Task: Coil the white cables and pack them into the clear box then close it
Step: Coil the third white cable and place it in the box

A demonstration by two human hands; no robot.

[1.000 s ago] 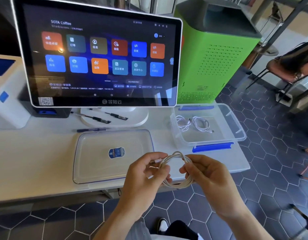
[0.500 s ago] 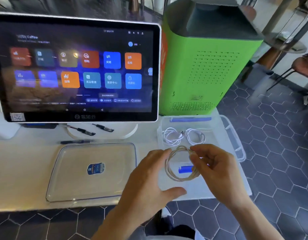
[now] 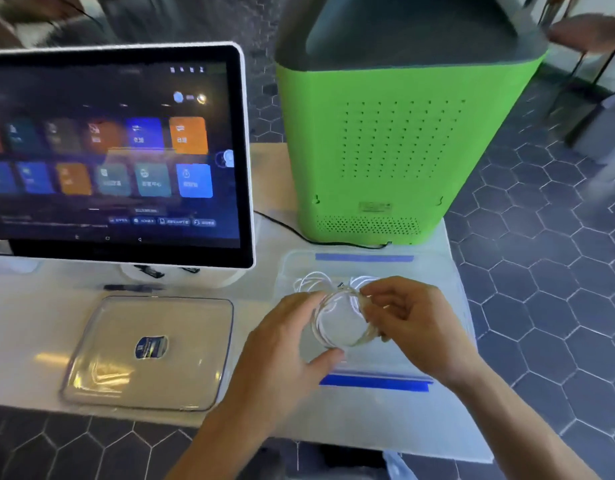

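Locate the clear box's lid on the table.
In the head view the clear lid lies flat on the white table, left of the clear box and both hands, just in front of the touchscreen monitor.

Both forearms bare w/ no sleeves, left hand (image 3: 285, 344) & right hand (image 3: 413, 323) ungloved.

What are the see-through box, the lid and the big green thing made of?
Box: looks like clear, slightly frosted plastic, since the table shows through its wall; its clips are solid blue.
Lid: clear glossy plastic by its look, with bright reflections and a blue sticker in the middle.
Green thing: probably smooth matte plastic, punched with rows of small holes; its top is dark grey. Metal can't be ruled out.
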